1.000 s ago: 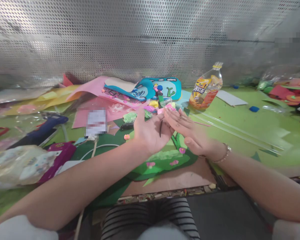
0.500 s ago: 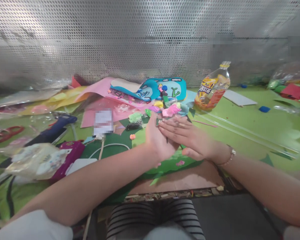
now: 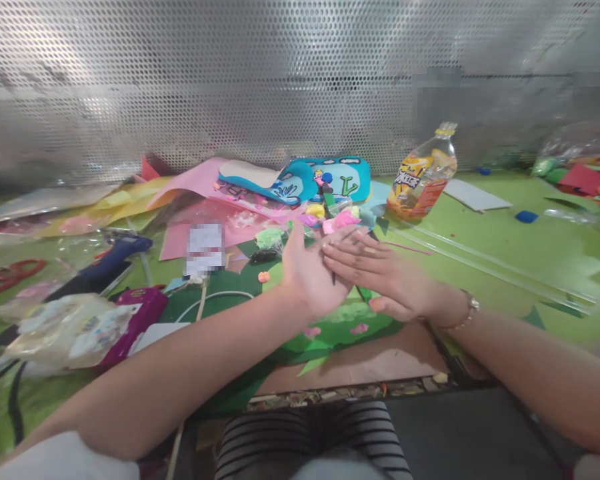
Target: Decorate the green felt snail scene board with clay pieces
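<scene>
My left hand (image 3: pixel 310 277) is turned palm up above the green work, its fingers stretched out and partly hidden. Across its palm and fingers lies my right hand (image 3: pixel 380 267), flat, with fingers straight and a bracelet at the wrist. A thin dark strand (image 3: pixel 334 277) shows on the left palm at the right fingertips; most of it is covered, and I cannot make out its material. Below the hands is a green paper piece (image 3: pixel 340 330) with small pink bits (image 3: pixel 359 328) on it. Pink clay (image 3: pixel 343 220) and light green clay (image 3: pixel 270 237) in wrappers lie just beyond.
An orange drink bottle (image 3: pixel 423 177) stands at back right, near clear sticks (image 3: pixel 500 267). Blue decorated pieces (image 3: pixel 350 177) lie at the back. On the left are a blue glue gun (image 3: pixel 115 257), red scissors (image 3: pixel 13 277), a purple box (image 3: pixel 137 320) and a white cable (image 3: pixel 203 300).
My right hand has slid slightly right and down across the left palm. The left hand has shifted a little left, exposing more of its palm and the dark strand.
</scene>
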The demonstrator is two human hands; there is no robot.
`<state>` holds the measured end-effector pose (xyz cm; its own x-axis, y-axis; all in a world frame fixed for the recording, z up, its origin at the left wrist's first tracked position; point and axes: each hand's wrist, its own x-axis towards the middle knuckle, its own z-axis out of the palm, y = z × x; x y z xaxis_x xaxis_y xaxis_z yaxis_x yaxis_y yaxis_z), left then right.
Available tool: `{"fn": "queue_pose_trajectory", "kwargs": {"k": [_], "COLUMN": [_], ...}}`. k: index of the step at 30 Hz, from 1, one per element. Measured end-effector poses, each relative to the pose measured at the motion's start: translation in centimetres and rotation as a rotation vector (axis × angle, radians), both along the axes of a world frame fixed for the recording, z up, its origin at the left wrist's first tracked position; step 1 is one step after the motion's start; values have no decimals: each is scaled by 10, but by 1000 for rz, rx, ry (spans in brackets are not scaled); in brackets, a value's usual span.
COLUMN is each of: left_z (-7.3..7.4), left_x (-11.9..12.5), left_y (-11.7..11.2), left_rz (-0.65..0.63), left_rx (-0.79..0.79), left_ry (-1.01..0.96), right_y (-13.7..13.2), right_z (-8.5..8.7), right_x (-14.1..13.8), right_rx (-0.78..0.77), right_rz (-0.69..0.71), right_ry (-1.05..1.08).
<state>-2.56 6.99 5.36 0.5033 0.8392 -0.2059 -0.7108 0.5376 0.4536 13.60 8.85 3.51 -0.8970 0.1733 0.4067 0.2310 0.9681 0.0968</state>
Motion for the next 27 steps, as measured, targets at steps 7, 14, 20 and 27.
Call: {"fn": "queue_pose_trajectory", "kwargs": {"k": [7, 14, 20, 27], "left_z": [4, 6, 1, 2], "left_x": [0, 1, 3, 1], "left_y": [2, 4, 1, 2], "left_rz": [60, 88, 56, 16], "left_rx": [-16, 11, 15, -18], "left_ry": [-6, -40, -17, 5], "right_y": [6, 8, 8, 6], "right_z": [-4, -6, -7, -6], "right_x": [4, 9, 2, 1], "right_rx": [-38, -106, -75, -36], "right_rz": [6, 5, 46, 59], "right_ry": [56, 170, 118, 32]}}
